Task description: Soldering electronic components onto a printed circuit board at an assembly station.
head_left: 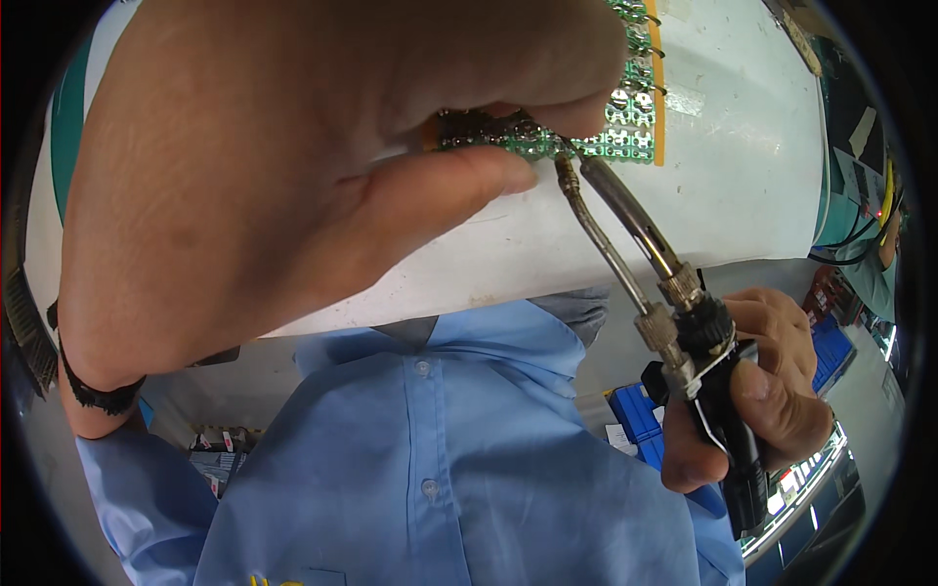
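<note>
1. The right hand (772,391) is wrapping its grip closed around a black soldering tool (703,371), below and right of the green circuit board panel (616,127).
2. The left hand (293,166) is pinching the panel's near edge.
3. The panel is lying on the white counter (743,156); the tool's tips are touching it.

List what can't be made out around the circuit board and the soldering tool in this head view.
- Circuit board: its left part is hidden by the left hand; its top runs off the upper edge.
- The joint where the tool's tips meet the board: too small to tell.
- Soldering tool: the handle's middle is covered by the right hand.
- Bins below the table: contents blurred.
</note>
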`<state>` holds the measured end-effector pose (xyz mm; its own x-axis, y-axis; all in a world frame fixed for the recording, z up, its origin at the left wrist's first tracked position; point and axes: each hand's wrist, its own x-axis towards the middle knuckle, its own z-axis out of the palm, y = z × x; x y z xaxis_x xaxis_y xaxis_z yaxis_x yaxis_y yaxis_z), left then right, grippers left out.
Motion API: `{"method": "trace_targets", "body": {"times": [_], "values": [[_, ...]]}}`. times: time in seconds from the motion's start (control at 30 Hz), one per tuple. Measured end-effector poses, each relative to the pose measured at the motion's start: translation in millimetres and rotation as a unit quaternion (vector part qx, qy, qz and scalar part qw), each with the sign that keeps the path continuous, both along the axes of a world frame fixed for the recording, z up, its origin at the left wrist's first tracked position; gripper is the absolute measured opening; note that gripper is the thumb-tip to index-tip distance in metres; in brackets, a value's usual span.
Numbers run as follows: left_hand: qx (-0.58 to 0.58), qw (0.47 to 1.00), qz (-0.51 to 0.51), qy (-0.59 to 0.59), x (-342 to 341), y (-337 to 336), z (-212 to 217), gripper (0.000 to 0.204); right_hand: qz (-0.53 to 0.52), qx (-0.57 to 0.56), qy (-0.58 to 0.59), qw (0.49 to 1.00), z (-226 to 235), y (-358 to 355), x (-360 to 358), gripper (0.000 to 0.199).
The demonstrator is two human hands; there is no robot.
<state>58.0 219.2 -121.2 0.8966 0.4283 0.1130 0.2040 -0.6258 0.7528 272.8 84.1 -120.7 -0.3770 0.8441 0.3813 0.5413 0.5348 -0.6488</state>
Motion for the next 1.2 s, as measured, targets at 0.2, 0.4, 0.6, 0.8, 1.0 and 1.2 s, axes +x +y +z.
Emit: {"method": "trace_targets", "body": {"times": [0.2,0.4,0.6,0.8,1.0,1.2], "values": [[0.005,1.0,0.013,-0.017,-4,-1,-9,0.012,-0.007,-0.003,0.018,1.0,-1,0,0,0.051],[0.009,1.0,0.02,-0.016,-7,-2,-6,0.013,-0.012,-0.016,0.01,1.0,1,0,-1,0.051],[0.02,0.999,0.032,-0.003,-15,-4,5,0.014,-0.001,0.01,0.017,1.0,0,1,-6,0.05],[0.011,1.0,0.015,-0.016,-3,5,-5,0.014,-0.048,0.035,0.08,0.995,-10,-7,2,0.05],[0.011,1.0,0.02,-0.016,-4,5,-4,0.015,-0.041,0.033,0.062,0.997,-8,-5,1,0.048],[0.019,0.999,0.015,-0.029,-4,5,-5,0.02,-0.041,-0.004,0.094,0.995,2,-12,11,0.044]]}}
